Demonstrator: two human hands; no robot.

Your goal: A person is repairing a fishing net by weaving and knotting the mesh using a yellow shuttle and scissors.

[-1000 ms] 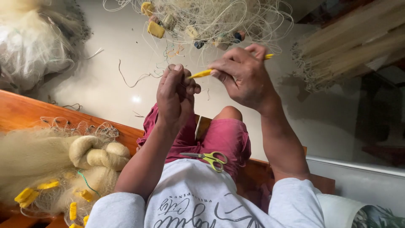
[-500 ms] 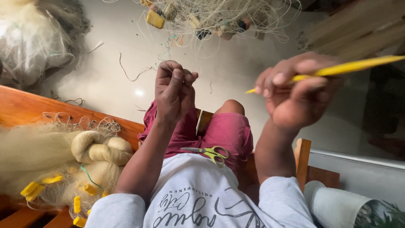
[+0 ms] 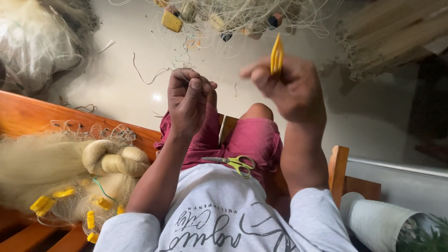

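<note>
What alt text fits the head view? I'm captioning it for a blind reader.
A seated person's right hand lifts a yellow netting needle while the left hand pinches fine net line. Scissors rest on their lap, with bundled fishing net on the wooden bench beside them.

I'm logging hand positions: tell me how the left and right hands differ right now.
The left hand is a closed fist pinching fine netting twine; the right hand grips a yellow plastic netting needle. The left looks sharp, the right is motion-blurred. Both are raised above the lap.
</note>
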